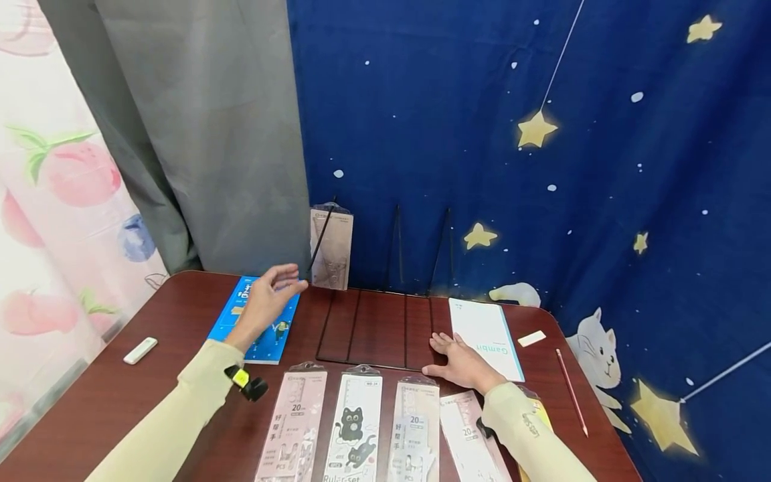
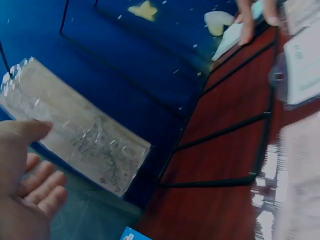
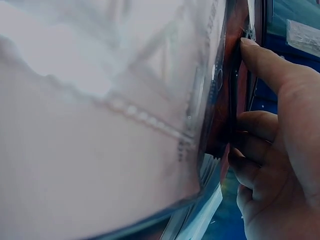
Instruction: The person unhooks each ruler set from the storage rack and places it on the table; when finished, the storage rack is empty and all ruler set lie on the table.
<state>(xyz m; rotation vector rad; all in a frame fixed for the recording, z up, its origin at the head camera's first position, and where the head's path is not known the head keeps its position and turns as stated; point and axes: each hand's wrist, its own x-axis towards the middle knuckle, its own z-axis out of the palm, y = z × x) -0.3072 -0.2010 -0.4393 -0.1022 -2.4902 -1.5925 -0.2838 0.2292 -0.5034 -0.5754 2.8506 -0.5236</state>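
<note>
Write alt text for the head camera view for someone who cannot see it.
A person's left hand hovers open near a clear-packaged ruler set standing in a black wire rack on a dark red-brown table. The right hand rests flat by the rack's corner, four packaged ruler sets lying in front.

- Ruler packs: five. Four lie in a row at the near table edge: pink pack (image 1: 293,428), cat-print pack (image 1: 354,430), pale pack (image 1: 414,432), fourth pack (image 1: 470,435). One standing pack (image 1: 332,248) leans in the wire rack.
- Wire rack (image 1: 376,328): one.
- Books: two, blue book (image 1: 255,321) and white notebook (image 1: 485,329).
- Erasers: two, left eraser (image 1: 140,350) and right eraser (image 1: 531,339).
- Pencil (image 1: 571,391): one.
- Hands: two, left hand (image 1: 265,302) and right hand (image 1: 460,363).
</note>
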